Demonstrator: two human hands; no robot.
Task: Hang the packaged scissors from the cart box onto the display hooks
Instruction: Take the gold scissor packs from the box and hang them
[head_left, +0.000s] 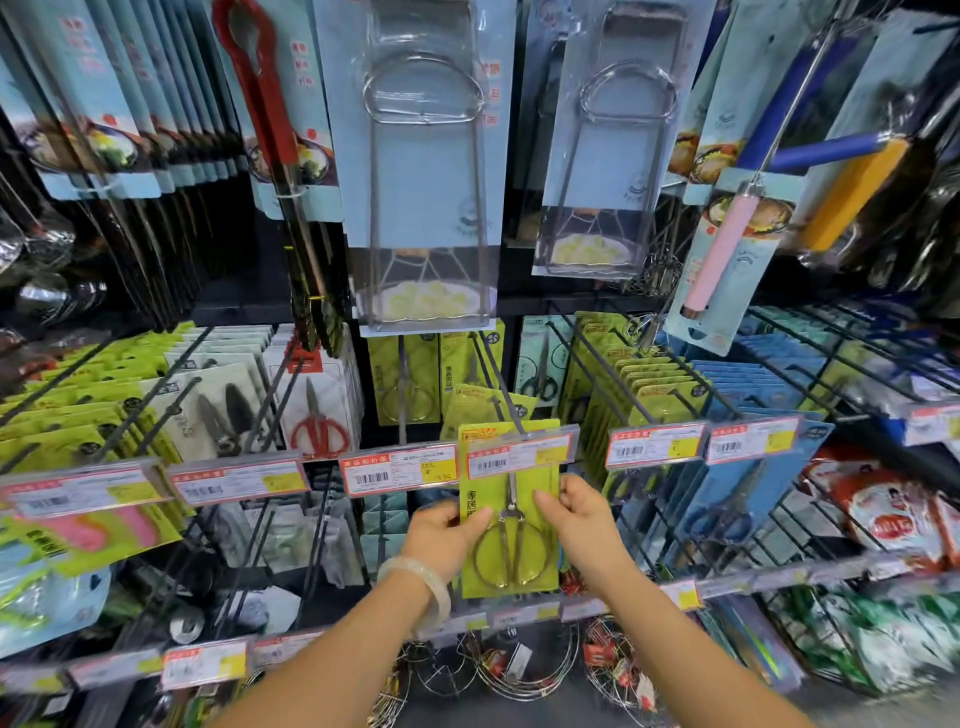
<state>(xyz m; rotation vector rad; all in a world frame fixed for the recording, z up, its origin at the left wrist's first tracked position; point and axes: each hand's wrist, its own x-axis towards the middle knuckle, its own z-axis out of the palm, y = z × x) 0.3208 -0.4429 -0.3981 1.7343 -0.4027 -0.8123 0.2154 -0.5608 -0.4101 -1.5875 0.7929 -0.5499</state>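
Note:
A yellow-green card pack of gold-handled scissors hangs at the front of a black display hook, its top tucked behind a red-edged price tag. My left hand pinches the pack's left edge, thumb on its front. My right hand pinches the right edge. More packs of the same kind sit further back on the hook. The cart box is out of view.
Neighbouring hooks carry other scissors packs: red-handled ones to the left, blue packs to the right. Large blister-packed wire tools hang overhead. A price-tag rail runs across the hook fronts. Wire racks hang below.

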